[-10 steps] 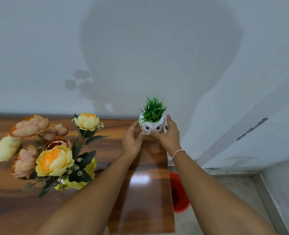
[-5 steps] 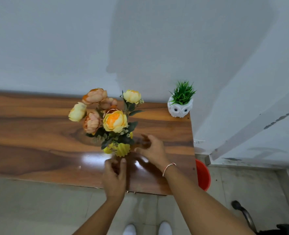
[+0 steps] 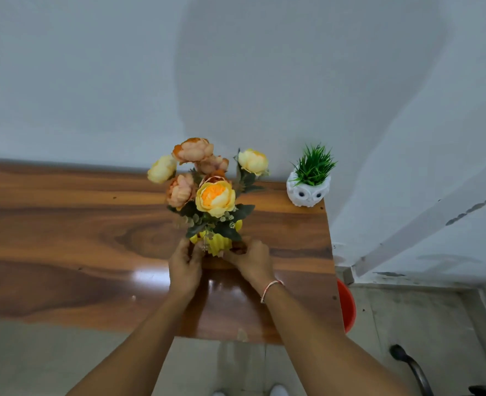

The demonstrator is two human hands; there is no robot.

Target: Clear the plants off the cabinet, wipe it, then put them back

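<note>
A yellow ribbed vase [image 3: 217, 243] with orange and cream flowers [image 3: 207, 184] stands near the middle of the glossy wooden cabinet top [image 3: 64, 230]. My left hand [image 3: 185, 267] cups the vase's left side and my right hand [image 3: 250, 260] cups its right side; both grip its base. A white owl pot with green grass [image 3: 308, 184] stands alone at the cabinet's far right corner, against the wall, apart from both hands.
A red bucket [image 3: 347, 305] sits on the floor just right of the cabinet. A dark chair leg [image 3: 413, 367] shows at the lower right. The grey wall runs behind the cabinet. My white shoes [image 3: 277, 390] are at the bottom edge.
Both hands let go of the owl pot at the far right corner, drew back, then closed around the yellow vase. The view pulled back from the cabinet.
</note>
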